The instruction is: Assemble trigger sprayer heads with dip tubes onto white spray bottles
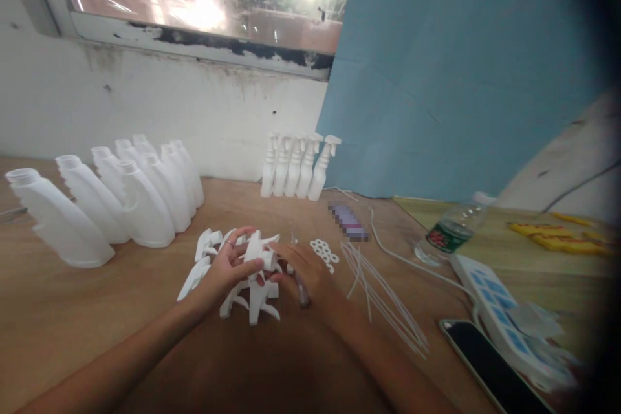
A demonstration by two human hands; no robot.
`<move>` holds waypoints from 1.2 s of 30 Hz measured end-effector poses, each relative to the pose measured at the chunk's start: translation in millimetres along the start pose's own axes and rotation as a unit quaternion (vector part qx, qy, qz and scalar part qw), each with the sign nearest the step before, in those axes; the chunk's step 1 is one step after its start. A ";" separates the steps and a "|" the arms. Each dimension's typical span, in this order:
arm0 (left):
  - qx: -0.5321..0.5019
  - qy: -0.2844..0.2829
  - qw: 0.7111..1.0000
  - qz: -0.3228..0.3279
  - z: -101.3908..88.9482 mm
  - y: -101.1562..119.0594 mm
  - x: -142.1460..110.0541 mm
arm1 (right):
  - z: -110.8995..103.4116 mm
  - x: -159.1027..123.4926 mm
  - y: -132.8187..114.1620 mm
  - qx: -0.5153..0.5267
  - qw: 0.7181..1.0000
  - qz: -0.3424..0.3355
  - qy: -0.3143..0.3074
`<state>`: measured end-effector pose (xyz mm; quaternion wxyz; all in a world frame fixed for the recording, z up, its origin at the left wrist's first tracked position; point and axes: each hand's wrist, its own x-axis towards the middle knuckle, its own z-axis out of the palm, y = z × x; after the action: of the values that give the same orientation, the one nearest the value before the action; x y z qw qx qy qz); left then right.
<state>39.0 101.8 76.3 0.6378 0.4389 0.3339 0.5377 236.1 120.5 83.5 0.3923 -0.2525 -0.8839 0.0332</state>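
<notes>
My left hand [230,265] is closed around a white trigger sprayer head [257,252], held just above the table. Against the collar end of that same sprayer head, my right hand [303,265] has its fingertips and thumb pinched. A slim translucent piece [303,296] shows under my right palm; I cannot tell whether it is held or lies on the table. More white sprayer heads [262,303] lie around and below my left hand. Close beyond the right hand is a small cluster of white ring washers [323,252].
Several open white bottles [145,204] stand at left. Several bottles with sprayers [294,168] stand by the wall. Thin white tubes [383,297] lie at right, near a phone [490,362], a power strip [499,310], a cable [402,252] and a water bottle [451,229].
</notes>
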 end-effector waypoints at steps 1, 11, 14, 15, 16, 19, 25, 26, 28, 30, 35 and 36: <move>-0.026 -0.001 1.000 0.002 -3.9 1.3 0.3 | -0.6 -2.4 1.6 0.041 0.999 0.027 0.015; -0.169 -0.020 0.985 -0.004 -32.7 3.4 10.9 | 3.3 -28.2 21.9 0.235 0.924 0.289 0.089; -0.144 0.003 0.990 0.006 -33.0 -1.0 12.2 | -2.5 -21.4 9.2 0.261 0.936 0.229 0.056; -0.132 0.008 0.991 0.007 -32.5 -2.5 12.2 | -4.7 -19.2 4.4 0.265 0.943 0.198 0.033; -0.121 0.012 0.993 0.009 -31.8 -3.8 12.0 | -6.5 -17.5 0.0 0.270 0.948 0.167 0.012; -0.096 0.023 0.995 0.009 -28.4 -6.2 10.8 | -6.9 -15.7 -8.1 0.276 0.956 0.100 -0.023; -0.047 0.030 0.998 -0.001 -22.9 -10.7 10.0 | 7.4 -21.4 -7.1 0.183 0.981 0.062 -0.032; -0.038 0.026 0.999 0.002 -22.5 -12.4 10.1 | 9.5 -22.4 -6.1 0.161 0.985 0.054 -0.024; -0.022 0.018 1.000 0.007 -22.3 -16.0 10.0 | 12.8 -24.0 -4.2 0.124 0.992 0.015 -0.006; -0.006 0.009 1.000 0.009 -22.8 -19.3 9.6 | 14.6 -24.4 -3.1 0.104 0.994 -0.031 0.003; 0.014 -0.018 1.000 -0.001 -27.3 -21.9 10.1 | 11.5 -21.7 -7.4 0.137 0.990 -0.025 0.004; 0.020 -0.025 0.999 -0.008 -28.4 -21.8 10.5 | 9.9 -21.0 -8.7 0.157 0.988 -0.002 0.007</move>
<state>24.1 116.9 45.6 0.6413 0.4625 0.3316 0.5147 237.3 104.4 64.7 0.4330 -0.1862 -0.8655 0.1695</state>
